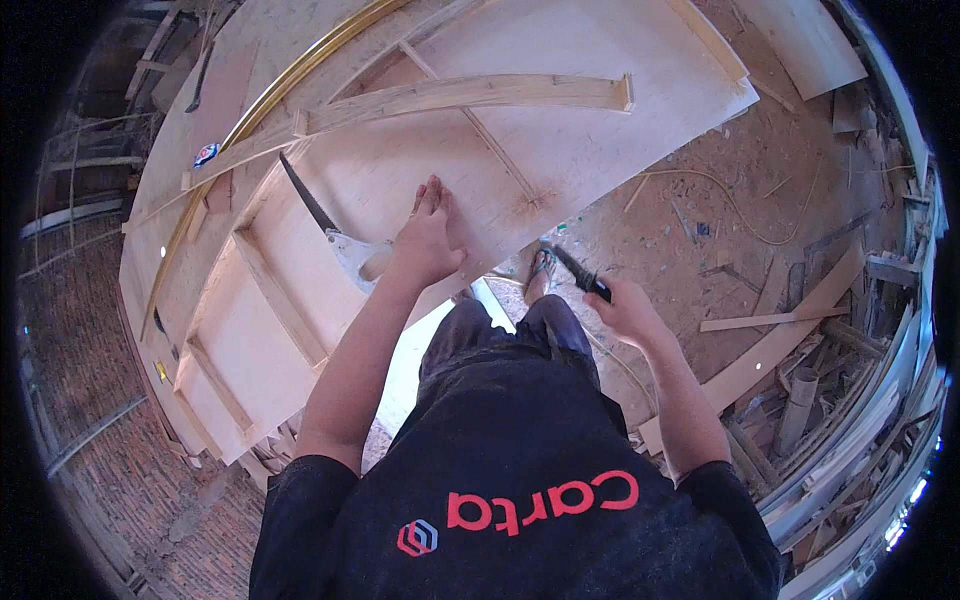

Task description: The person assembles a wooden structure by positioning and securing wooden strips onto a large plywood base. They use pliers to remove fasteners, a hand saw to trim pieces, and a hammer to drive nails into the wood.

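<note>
My left hand (432, 240) rests on a pale plywood panel (380, 170) near its front edge, fingers stretched out and thumb apart. Beside that wrist lies a handsaw (350, 255) with a white handle, its dark blade pointing away to the far left. Off the panel's edge, over the floor, my right hand (628, 310) is closed around a black-handled tool (580, 272). The tool has a narrow dark end pointing up and left; its exact kind is unclear. A curved wooden rib (470, 93) spans the panel beyond my left hand, with thin wooden battens (500, 155) around it.
Wooden crosspieces (275, 290) frame the panel's left part. A gold-coloured curved strip (290, 85) runs along the far left. On the floor at right are a yellow hose (735, 205), loose boards (780, 320) and scrap wood. A brick surface (110, 400) lies at left.
</note>
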### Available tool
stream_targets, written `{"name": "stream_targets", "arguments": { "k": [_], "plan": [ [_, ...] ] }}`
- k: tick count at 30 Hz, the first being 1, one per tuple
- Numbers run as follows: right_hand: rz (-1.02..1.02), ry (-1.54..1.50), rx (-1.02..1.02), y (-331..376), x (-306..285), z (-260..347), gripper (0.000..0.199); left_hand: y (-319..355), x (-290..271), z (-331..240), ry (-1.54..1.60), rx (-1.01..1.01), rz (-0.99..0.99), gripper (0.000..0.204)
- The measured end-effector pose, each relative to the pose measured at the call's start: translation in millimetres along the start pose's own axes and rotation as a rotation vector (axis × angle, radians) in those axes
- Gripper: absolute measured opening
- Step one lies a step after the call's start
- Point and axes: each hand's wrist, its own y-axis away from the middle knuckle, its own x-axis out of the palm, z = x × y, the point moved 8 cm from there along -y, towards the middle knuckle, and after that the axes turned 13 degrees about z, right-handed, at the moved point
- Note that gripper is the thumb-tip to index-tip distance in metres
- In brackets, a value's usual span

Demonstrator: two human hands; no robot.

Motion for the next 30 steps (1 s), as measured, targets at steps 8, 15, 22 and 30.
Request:
{"name": "stream_targets", "arguments": {
  "k": [8,15,22,30],
  "plan": [
    [-0.303,-0.092,-0.007,-18.8,-27.4,-7.1,0.031,-7.3,-3.7,-55.3,0.242,-0.069,-0.358,0.092],
    [-0.283,-0.114,0.036,0.1,-13.0,-31.6,0.035,-28.1,23.1,-85.0,0.256,-0.187,-0.513,0.094],
    [-0.251,-0.156,0.029,2.8,-1.0,-52.5,0.039,-34.6,19.8,-86.1,0.329,-0.225,-0.426,0.088],
    [-0.275,-0.168,-0.001,-7.5,-14.1,-53.8,0.039,-40.4,19.9,-76.6,0.266,-0.246,-0.525,0.065]
  ]
}}
